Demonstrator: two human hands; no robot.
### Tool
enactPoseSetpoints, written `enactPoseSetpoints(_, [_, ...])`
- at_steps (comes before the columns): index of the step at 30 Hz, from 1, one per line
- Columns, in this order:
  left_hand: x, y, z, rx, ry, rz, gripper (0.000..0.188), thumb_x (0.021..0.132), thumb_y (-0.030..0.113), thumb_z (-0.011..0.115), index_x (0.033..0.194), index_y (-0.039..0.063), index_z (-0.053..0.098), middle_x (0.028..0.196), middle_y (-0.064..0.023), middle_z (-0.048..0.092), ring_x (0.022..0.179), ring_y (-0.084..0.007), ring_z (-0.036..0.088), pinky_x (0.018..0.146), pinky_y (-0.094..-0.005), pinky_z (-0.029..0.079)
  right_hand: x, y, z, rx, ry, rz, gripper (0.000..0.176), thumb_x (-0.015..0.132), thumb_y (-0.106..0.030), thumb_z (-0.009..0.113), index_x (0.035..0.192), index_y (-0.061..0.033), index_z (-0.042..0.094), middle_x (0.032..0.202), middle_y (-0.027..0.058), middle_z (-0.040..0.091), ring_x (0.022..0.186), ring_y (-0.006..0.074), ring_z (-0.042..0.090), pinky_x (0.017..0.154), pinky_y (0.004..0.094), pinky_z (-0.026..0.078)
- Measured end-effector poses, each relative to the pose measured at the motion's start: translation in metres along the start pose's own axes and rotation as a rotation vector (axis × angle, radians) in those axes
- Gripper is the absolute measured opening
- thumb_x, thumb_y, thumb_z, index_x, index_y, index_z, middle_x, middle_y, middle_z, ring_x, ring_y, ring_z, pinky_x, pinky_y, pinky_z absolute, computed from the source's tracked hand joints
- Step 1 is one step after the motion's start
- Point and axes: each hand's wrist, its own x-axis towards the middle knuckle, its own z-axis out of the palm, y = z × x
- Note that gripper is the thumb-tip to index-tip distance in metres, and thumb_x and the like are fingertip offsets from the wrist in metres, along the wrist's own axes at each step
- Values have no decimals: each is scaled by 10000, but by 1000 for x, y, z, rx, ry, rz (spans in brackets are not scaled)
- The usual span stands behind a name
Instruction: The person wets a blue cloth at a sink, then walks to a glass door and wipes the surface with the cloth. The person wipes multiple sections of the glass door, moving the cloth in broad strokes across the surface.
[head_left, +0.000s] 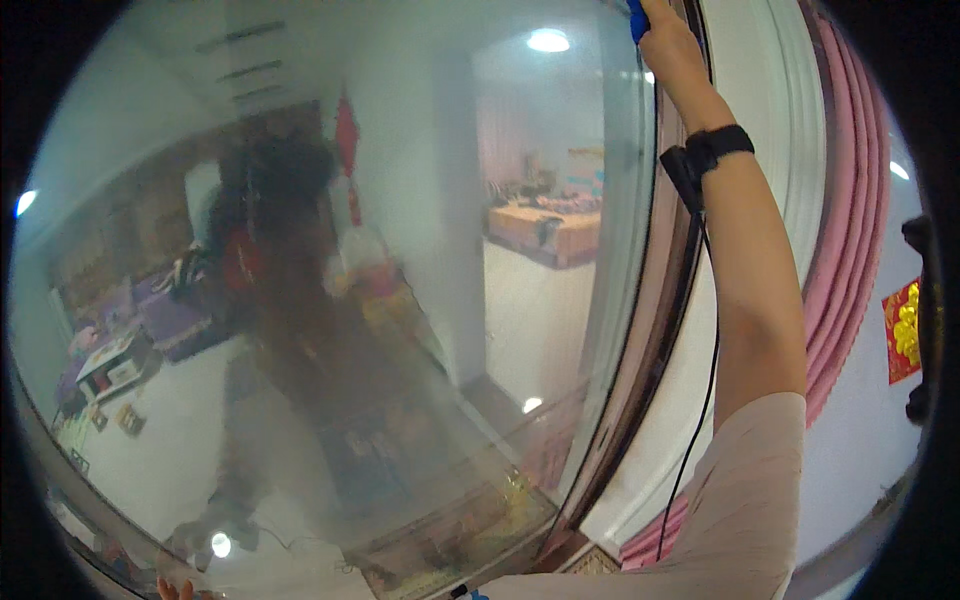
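Note:
At the top edge my right hand is raised against the right side of a large glass pane, beside its brown frame. Its fingers are closed on a blue object, mostly cut off by the picture's edge, so its kind is unclear. A black strap with a small device sits on the right wrist, with a black cable running down from it. Fingertips, apparently of my left hand, show at the bottom left; the rest is out of view. The pane reflects a dark figure and a room.
A white frame or wall strip and a pink curtain stand to the right of the pane. Farther right hangs a red and gold decoration. A patterned surface shows beneath the frame's lower corner.

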Motion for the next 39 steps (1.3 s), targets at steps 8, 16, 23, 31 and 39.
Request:
enactPoseSetpoints(8, [7, -9, -6, -13, 60, 104, 213, 856, 137, 651, 1020, 2, 636, 1145, -199, 554, 1064, -350, 511, 836, -468, 452, -204, -61, -43, -232, -210, -111, 506, 799, 114, 429, 1300, 43, 412, 1295, 275, 443, 1235, 409, 405, 1062, 437, 311])
enactPoseSetpoints(16, [4, -22, -12, -35, 74, 134, 224, 879, 234, 633, 994, 45, 666, 1164, -195, 556, 991, -333, 537, 838, -476, 433, -437, -182, -104, -190, -727, 367, 607, 757, 109, 475, 1338, 107, 299, 1403, 322, 243, 1321, 457, 241, 1098, 458, 231])
enactPoseSetpoints(23, [10, -20, -13, -98, 116, 136, 210, 902, 218, 597, 1030, 65, 661, 1194, -202, 538, 805, -298, 573, 697, -424, 473, -423, -195, -105, -80, -669, 387, 579, 730, 124, 487, 1295, 110, 365, 1359, 320, 312, 1286, 443, 313, 1079, 448, 272])
enactPoseSetpoints(31, [10, -12, -12, -213, 47, 204, 221, 888, 123, 592, 1095, 47, 603, 1205, -211, 511, 825, -326, 570, 625, -396, 464, -222, -85, -58, -149, -295, -100, 513, 798, 121, 379, 1306, 53, 411, 1358, 285, 373, 1271, 376, 387, 1077, 400, 305])
enactPoseSetpoints(39, [-6, -17, -13, -230, -69, 194, 242, 874, 97, 597, 1109, 40, 611, 1299, -218, 466, 1070, -369, 541, 816, -444, 491, -8, -63, -2, -276, -166, 238, 204, 738, -7, 558, 941, 14, 545, 996, 225, 568, 941, 417, 551, 826, 454, 453])
